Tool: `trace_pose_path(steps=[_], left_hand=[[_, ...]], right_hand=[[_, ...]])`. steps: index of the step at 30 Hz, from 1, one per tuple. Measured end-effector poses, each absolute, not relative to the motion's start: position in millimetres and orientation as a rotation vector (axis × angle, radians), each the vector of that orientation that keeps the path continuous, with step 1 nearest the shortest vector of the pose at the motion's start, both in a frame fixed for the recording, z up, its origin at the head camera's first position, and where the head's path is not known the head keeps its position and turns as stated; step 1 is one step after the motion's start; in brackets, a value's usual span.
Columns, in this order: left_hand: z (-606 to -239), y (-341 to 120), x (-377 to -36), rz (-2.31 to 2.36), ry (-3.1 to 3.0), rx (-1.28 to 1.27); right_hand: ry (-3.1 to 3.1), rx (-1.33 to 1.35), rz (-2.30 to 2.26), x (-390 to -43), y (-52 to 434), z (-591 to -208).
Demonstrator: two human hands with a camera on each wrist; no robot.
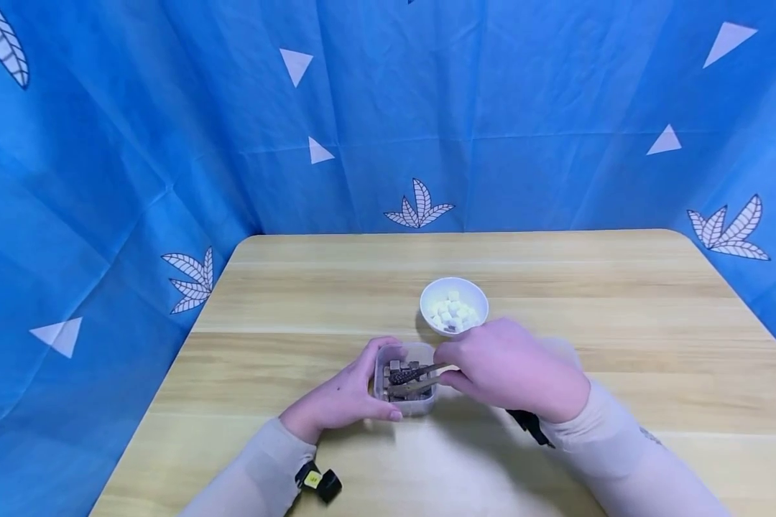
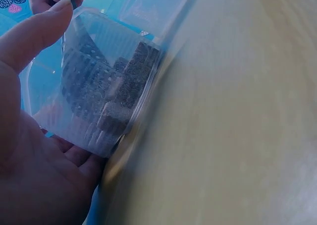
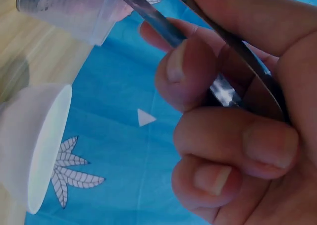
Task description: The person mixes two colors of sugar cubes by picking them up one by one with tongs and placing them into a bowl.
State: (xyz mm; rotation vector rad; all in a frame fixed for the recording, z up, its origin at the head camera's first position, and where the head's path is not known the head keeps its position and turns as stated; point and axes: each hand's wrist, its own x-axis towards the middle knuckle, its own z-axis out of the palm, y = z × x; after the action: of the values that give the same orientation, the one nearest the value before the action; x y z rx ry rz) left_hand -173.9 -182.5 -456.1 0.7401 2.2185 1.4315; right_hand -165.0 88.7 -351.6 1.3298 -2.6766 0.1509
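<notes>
Extending from the right grip (image 1: 507, 366), tongs (image 1: 417, 373) reach into the clear container (image 1: 417, 409).

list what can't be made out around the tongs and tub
Head: whether the tongs grip anything, too small.
Head: full shape of a clear item, partly hidden by the right hand.
Left wrist: count of dark cubes, blurred through the tub.
Right wrist: what the bowl holds, behind its wall.

Dark metal tongs (image 1: 417, 373) that the right hand (image 1: 507, 366) partly hid, grey-brown cubes (image 2: 131, 81) — blurred through the clear square plastic tub (image 1: 417, 408), white round bowl (image 3: 22, 145) that the right wrist view cut off
</notes>
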Motion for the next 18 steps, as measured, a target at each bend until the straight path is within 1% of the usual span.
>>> trace_pose_path(steps=[8,13,18], left_hand=[[-458.7,-184.4,-175.5,1.453,2.228,0.748],[-461.4,-183.2,-174.0,1.446,2.206,0.755],[-462.7,-183.1,-175.0,1.435,2.236,0.759]], right_hand=[[-2.603,1.340,0.113,-165.4,81.1,-352.3],[-2.625,1.363,0.206,-167.0,89.7,-353.3],[-2.652,1.354,0.297,-172.7,104.8,-346.5]])
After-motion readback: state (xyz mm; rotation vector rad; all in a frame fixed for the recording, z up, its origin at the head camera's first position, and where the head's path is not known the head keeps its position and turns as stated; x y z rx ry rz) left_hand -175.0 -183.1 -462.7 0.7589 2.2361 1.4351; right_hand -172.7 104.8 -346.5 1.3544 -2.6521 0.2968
